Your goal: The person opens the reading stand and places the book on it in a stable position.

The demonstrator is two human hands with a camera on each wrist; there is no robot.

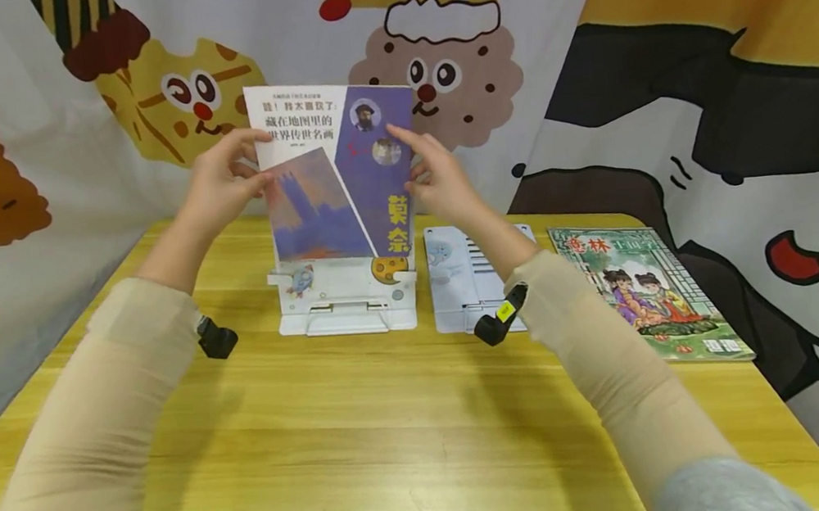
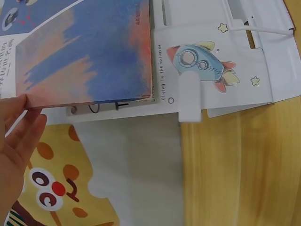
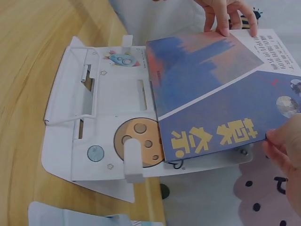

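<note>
A thin book (image 1: 319, 206) with a purple and white cover and a painting on it stands upright in front of a white book stand (image 1: 349, 320). My left hand (image 1: 222, 175) pinches its left edge, thumb on the cover. At the right edge my right hand (image 1: 440, 174) holds it between thumb and fingers, with the index finger reaching over the cover. In the right wrist view the book's bottom edge (image 3: 157, 101) lies a little above the stand's two white clips (image 3: 133, 160). A rocket (image 2: 200, 63) and a moon are printed on the stand.
A second white stand (image 1: 449, 284) lies to the right on the wooden table (image 1: 324, 445). Farther right is a green magazine (image 1: 658, 297) with two drawn figures. A cartoon-printed curtain (image 1: 299, 36) hangs behind the table.
</note>
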